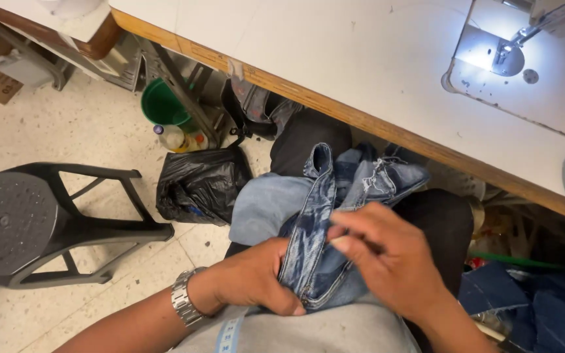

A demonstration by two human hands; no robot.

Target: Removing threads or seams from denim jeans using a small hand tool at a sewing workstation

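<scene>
The left hand [253,278] is clamped on folded blue denim [315,222] in the lap, and the right hand [387,258] pinches its seam, below the surface's [335,59] near edge.

Faded frayed denim piece [322,222]; matt plastic stool [27,222]; glossy bin bag [201,183].

- just one view, head cam, looking steeply down, pretty close on the lap
- white sewing table [335,59] edge runs across the top, floor [67,131] on the left
</scene>
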